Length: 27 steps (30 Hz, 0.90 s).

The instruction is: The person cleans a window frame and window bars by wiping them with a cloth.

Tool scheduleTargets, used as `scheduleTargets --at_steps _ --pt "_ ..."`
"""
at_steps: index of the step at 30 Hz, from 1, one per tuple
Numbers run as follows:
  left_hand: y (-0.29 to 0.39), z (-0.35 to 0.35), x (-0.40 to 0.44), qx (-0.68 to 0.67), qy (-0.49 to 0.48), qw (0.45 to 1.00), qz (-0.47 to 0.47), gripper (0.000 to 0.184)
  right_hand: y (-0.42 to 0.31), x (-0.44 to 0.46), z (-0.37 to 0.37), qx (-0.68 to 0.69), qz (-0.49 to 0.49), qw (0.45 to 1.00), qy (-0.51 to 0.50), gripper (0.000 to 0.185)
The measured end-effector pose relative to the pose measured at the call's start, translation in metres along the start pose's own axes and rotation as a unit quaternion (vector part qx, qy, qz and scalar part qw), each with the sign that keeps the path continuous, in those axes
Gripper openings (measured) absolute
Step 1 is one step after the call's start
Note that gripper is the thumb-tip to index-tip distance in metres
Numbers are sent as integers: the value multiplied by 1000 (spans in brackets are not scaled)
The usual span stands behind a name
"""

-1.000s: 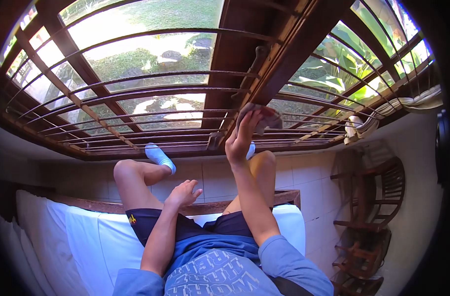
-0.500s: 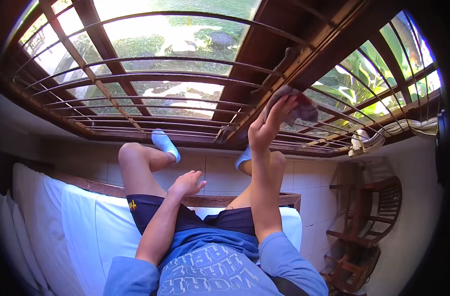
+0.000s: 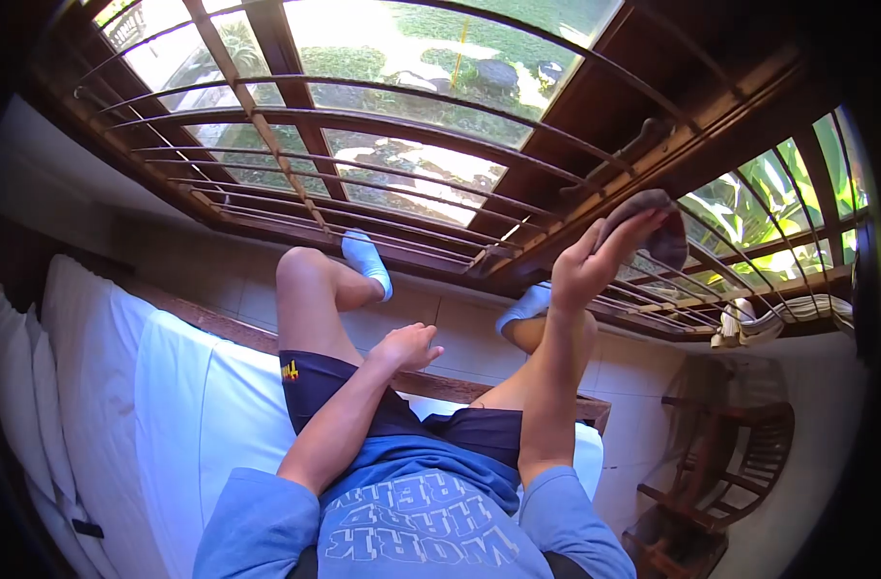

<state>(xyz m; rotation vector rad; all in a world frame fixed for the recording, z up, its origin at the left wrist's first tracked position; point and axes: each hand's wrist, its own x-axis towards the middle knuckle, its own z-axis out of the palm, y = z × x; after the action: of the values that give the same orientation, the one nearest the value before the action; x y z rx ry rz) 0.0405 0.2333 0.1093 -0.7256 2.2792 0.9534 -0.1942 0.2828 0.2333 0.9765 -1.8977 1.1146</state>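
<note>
My right hand (image 3: 595,265) is raised at the window's wooden frame, its fingers closed on a dark greyish cloth (image 3: 664,236) with a reddish patch. The cloth hangs over the fingers, beside the thin horizontal bars (image 3: 431,180) of the window. Above it, a dark handle (image 3: 643,143) shows behind the bars. My left hand (image 3: 410,347) hovers over the gap between my knees, holding nothing, with the fingers loosely apart.
I sit on a bed with a white sheet (image 3: 184,386) and wooden edge (image 3: 209,323). Pillows (image 3: 20,386) lie at the left. Wooden chairs (image 3: 740,463) stand at the lower right. A tied pale curtain (image 3: 788,314) hangs by the right window.
My right hand and the cloth have shifted right in view along the window frame. The view has turned, so the window now slants down to the right. My left hand stays by my knees.
</note>
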Motion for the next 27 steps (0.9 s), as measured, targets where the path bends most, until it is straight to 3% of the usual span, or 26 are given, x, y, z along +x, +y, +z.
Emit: scheduleTargets --at_steps 3,9,16,20,27 --pt "2 -3 1 11 -8 1000 1 49 16 -30 16 -47 -10 999 -3 66" --pt "5 -1 1 3 -3 1000 -3 49 13 -56 14 -13 34 998 -58 68" --pt "2 3 3 8 -16 1000 10 50 6 -32 14 -18 32 999 0 67" --pt "-1 3 4 -11 18 1000 -1 49 11 -76 27 -14 53 996 -67 67" --pt "-4 9 7 -6 14 1000 19 49 -17 -15 5 23 70 997 -18 66"
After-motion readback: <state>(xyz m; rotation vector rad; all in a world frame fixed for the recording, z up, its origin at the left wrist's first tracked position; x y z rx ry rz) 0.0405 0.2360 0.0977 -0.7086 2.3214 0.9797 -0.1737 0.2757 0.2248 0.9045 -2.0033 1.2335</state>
